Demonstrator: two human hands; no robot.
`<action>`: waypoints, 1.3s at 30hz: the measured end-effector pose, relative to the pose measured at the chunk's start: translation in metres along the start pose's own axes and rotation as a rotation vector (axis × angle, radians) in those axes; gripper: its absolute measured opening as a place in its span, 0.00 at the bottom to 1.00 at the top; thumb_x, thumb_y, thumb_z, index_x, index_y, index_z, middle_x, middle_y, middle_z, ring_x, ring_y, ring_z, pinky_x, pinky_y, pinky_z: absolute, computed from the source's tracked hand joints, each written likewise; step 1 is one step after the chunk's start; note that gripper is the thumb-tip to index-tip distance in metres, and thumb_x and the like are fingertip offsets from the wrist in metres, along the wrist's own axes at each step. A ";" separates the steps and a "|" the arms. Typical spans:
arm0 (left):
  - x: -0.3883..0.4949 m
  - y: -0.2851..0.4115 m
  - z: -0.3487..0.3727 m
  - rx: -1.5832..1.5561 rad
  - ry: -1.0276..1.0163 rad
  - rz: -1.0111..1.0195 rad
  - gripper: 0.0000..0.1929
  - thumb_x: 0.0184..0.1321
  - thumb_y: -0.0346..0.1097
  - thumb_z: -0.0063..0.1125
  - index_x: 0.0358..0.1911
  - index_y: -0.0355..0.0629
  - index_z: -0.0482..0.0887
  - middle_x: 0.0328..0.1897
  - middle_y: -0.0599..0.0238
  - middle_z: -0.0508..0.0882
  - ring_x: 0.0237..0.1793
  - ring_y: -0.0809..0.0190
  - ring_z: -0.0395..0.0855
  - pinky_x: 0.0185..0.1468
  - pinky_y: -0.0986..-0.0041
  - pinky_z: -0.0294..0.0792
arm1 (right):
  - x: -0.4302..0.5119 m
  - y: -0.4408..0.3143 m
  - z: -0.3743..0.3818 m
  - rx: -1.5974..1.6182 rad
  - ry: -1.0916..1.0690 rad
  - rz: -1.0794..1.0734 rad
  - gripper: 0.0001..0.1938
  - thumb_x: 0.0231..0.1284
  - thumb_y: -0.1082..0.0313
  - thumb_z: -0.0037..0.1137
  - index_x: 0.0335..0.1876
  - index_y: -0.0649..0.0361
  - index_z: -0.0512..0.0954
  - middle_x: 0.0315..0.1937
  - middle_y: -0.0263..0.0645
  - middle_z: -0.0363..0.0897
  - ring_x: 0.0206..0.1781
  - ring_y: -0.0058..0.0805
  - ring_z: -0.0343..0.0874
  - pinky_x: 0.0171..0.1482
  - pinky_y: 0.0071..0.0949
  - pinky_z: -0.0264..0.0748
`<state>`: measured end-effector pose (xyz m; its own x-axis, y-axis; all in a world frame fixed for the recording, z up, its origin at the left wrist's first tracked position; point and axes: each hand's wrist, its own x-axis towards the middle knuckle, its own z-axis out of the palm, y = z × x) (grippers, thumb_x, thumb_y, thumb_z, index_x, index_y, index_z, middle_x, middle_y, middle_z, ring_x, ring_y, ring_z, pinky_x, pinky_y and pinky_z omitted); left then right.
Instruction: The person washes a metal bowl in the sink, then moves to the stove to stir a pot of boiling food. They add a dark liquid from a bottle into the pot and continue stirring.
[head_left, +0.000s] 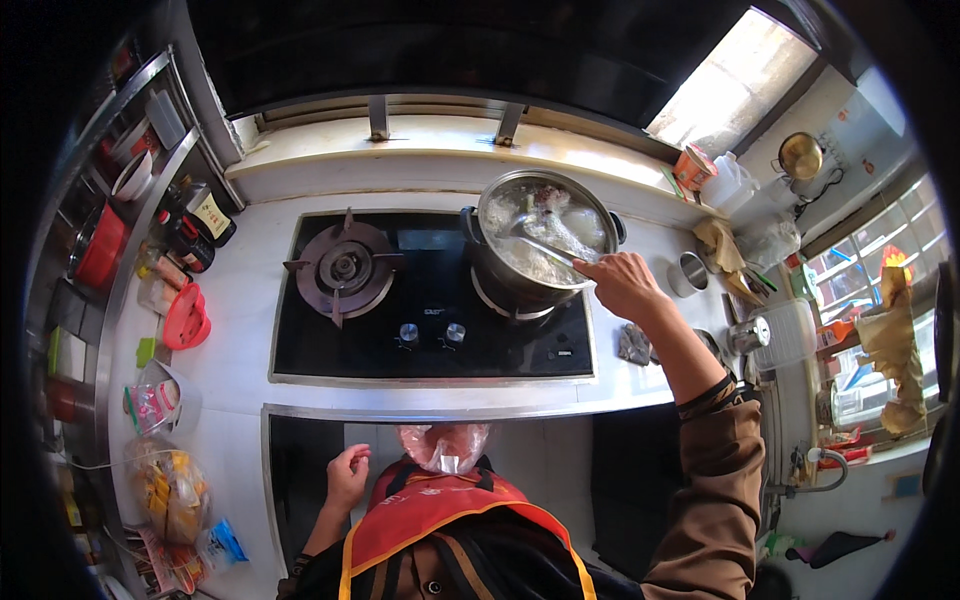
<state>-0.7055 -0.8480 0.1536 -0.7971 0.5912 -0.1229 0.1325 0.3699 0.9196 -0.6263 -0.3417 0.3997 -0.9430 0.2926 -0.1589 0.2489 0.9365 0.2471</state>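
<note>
My right hand (628, 283) is shut on the handle of a metal ladle (541, 244), reaching over the rim of a large steel stockpot (517, 294). The ladle's bowl is dipped in steaming, bubbling broth (517, 259) with pale pieces, perhaps bones or meat, and a dark reddish clump near the far side. Under the pot is the right burner of a black glass gas cooktop (375, 360). My left hand (349, 472) hangs before the counter's front edge, fingers loosely bent and slightly apart, with nothing visible in it. Beside it is a clear plastic bag (446, 446) at my apron (450, 502).
The left burner (345, 266) bears no pot. Dark sauce bottles (206, 214), a red plastic basket (186, 316) and bagged food (169, 495) line the left. On the right stand a steel cup (688, 274), a lidded metal canister (748, 335) and a clear plastic container (784, 334).
</note>
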 end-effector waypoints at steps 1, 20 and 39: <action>0.000 -0.001 -0.001 0.015 -0.007 0.004 0.12 0.59 0.27 0.51 0.45 0.33 0.80 0.37 0.55 0.86 0.38 0.62 0.85 0.44 0.74 0.75 | -0.004 0.000 -0.001 -0.003 -0.002 0.008 0.27 0.53 0.75 0.45 0.60 0.45 0.75 0.29 0.44 0.80 0.36 0.42 0.79 0.38 0.41 0.71; 0.003 -0.003 0.017 0.051 -0.049 0.019 0.12 0.58 0.26 0.52 0.45 0.35 0.81 0.37 0.55 0.86 0.37 0.61 0.86 0.43 0.74 0.75 | -0.108 0.046 -0.042 0.089 0.192 0.153 0.26 0.43 0.76 0.50 0.53 0.47 0.81 0.30 0.44 0.82 0.33 0.41 0.79 0.39 0.39 0.74; -0.013 0.017 0.049 0.032 0.033 -0.014 0.12 0.58 0.27 0.53 0.45 0.35 0.81 0.36 0.55 0.86 0.37 0.62 0.86 0.41 0.75 0.75 | -0.011 0.046 0.036 0.389 0.223 0.397 0.20 0.55 0.67 0.47 0.55 0.48 0.78 0.41 0.53 0.81 0.47 0.51 0.79 0.52 0.44 0.75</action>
<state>-0.6635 -0.8145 0.1523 -0.8177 0.5624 -0.1226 0.1400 0.4009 0.9053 -0.5964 -0.2948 0.3788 -0.7743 0.6266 0.0888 0.6149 0.7781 -0.1282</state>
